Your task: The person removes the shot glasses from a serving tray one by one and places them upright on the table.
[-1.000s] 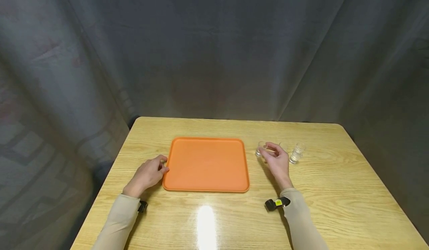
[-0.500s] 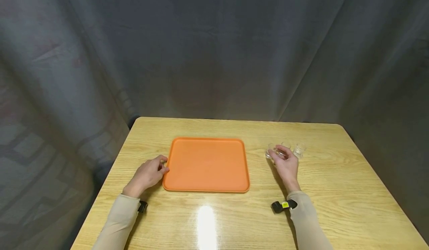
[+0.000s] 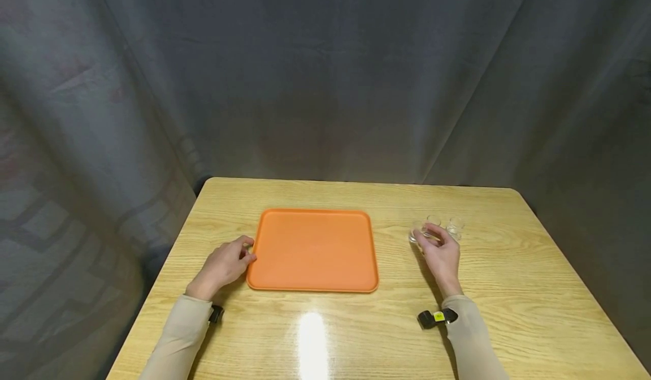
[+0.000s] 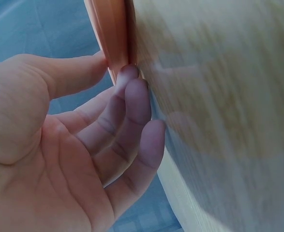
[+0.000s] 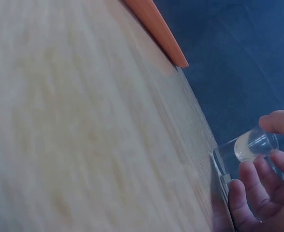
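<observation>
In the head view my left hand point(image 3: 224, 267) is at the left edge of the orange tray point(image 3: 312, 250). Up close in the left wrist view, thumb and forefinger pinch the tray's rim point(image 4: 113, 34), the other fingers loosely bent beside it. My right hand point(image 3: 441, 255) holds a small clear shot glass point(image 3: 413, 235) between thumb and fingers, low over or on the table; that glass point(image 5: 256, 145) also shows in the right wrist view. Just behind the hand stand more clear glasses: one glass point(image 3: 433, 220), and to its right another glass point(image 3: 456, 225). My fingers partly cover this group.
Both hands work over a light wooden table point(image 3: 356, 335), with a bright reflection near its front. A grey curtain point(image 3: 325, 86) hangs behind the table and along both sides. Bare wood lies between the tray and the glasses.
My right hand has moved to the right, away from the tray and closer to the other glasses, taking the held glass along. The left hand and the tray have stayed put.
</observation>
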Demonstrator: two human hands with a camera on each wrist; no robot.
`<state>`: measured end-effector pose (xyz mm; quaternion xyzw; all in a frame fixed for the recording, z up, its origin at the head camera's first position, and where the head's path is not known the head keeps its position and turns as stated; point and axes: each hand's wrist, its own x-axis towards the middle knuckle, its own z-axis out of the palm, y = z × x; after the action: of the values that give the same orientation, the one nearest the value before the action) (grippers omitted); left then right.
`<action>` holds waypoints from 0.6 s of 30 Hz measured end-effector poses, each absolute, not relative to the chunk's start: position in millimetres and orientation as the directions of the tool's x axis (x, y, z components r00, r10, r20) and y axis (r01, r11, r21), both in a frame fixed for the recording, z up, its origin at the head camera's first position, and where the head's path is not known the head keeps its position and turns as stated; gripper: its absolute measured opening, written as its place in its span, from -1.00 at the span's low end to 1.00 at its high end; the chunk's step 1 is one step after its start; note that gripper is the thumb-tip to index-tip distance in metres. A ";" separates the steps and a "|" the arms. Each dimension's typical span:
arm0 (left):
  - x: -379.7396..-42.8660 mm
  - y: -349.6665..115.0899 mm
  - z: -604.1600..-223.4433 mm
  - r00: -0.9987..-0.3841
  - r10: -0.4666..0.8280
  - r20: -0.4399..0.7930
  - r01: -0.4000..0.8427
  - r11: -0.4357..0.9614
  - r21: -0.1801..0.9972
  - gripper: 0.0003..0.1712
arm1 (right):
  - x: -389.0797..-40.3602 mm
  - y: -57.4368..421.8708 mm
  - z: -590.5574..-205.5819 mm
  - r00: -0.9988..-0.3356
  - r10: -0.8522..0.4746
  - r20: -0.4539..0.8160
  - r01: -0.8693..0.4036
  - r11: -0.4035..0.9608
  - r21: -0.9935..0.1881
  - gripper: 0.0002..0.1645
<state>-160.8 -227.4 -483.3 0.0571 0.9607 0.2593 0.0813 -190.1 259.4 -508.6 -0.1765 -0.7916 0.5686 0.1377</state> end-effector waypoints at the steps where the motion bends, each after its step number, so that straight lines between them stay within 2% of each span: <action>1: -160.9 -227.6 -483.4 -0.980 0.158 -0.123 0.074 0.858 0.508 -0.50 | -189.5 259.9 -508.7 -0.899 0.438 0.017 0.125 0.295 -0.947 -0.44; 18: -160.1 -226.1 -481.8 -0.980 0.149 -0.130 0.062 0.857 0.512 -0.50 | -184.6 266.7 -506.7 -0.896 0.443 0.022 0.137 0.323 -0.936 -0.42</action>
<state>-160.1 -226.1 -481.8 0.0552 0.9599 0.2620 0.0830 -184.6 266.7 -506.7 -0.1810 -0.8015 0.5529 0.1385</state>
